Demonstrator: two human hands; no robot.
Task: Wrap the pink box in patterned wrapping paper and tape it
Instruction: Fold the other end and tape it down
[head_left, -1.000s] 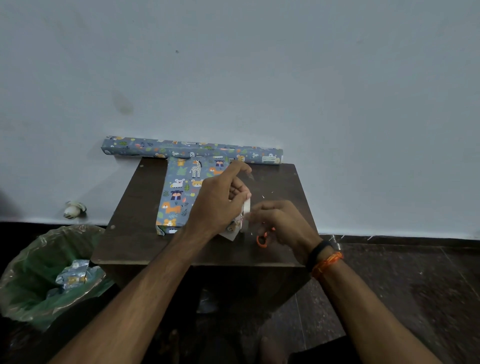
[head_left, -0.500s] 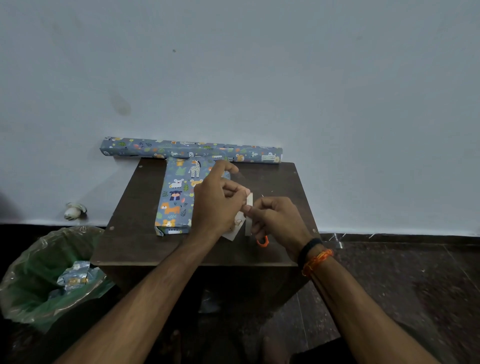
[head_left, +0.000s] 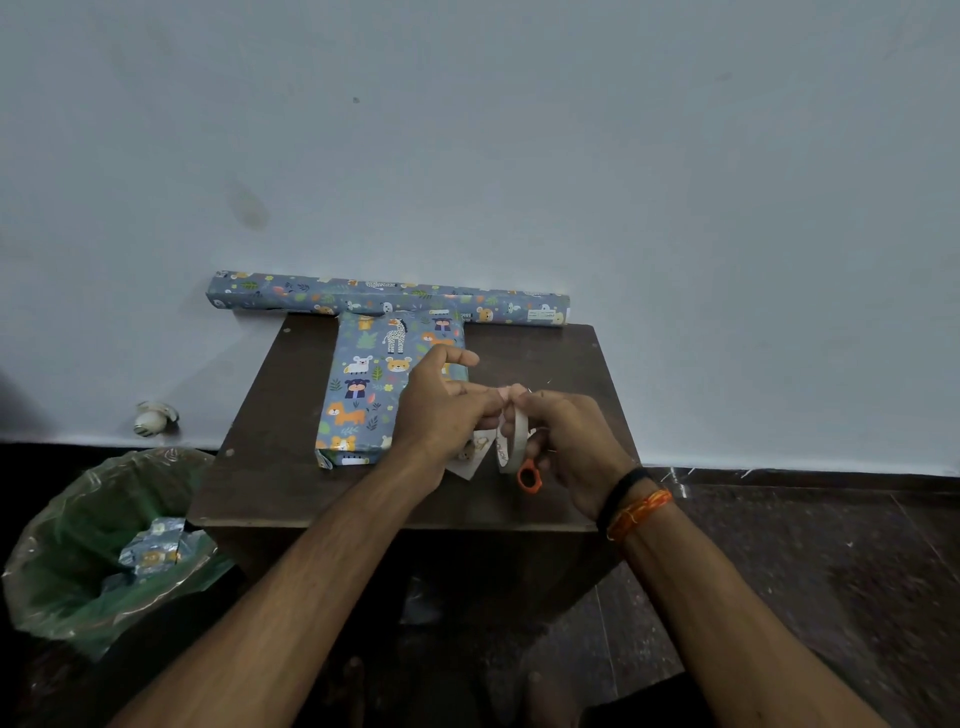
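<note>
Now both hands have met — right hand (head_left: 566, 441) gripping the tape roll (head_left: 511, 441), left hand (head_left: 441, 410) pinching its end — tape next for the wrapped box (head_left: 374, 384).

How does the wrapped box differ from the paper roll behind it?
The wrapped box is a flat slab lying on the table, its long side running away from the camera; the paper roll is a long thin tube lying crosswise against the wall. The left hand overlaps the box in view; nothing touches the roll. Both share the same blue-grey animal print.
</note>
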